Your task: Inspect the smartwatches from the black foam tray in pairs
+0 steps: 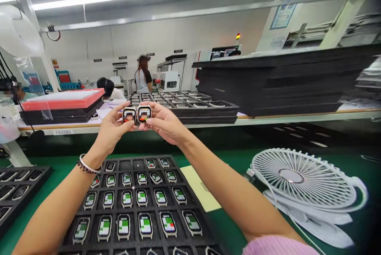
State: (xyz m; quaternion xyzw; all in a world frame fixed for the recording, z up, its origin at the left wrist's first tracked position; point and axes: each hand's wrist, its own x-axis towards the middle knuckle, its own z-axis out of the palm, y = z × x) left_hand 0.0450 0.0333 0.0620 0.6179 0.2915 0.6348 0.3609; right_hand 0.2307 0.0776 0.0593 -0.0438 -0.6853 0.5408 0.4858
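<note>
Side by side in front of me, my two hands hold up two smartwatch bodies without straps, screens lit and facing me. The fingers of my left hand [114, 128] grip the left smartwatch [129, 114] by its edges. Pinched between thumb and fingers of my right hand [163, 122] is the right smartwatch [144, 114]. The two nearly touch. Below my wrists lies a black foam tray [135, 189] with many watches in its compartments, most showing green and white blocks. Two of its back-row compartments hold nothing.
A white fan [303, 179] with a cable stands at the right. A yellow sheet [202, 189] lies beside the tray. Another watch tray [24, 191] is at the left. The shelf behind carries stacked black trays [268, 84] and a pink foam block [64, 99]. People work farther back.
</note>
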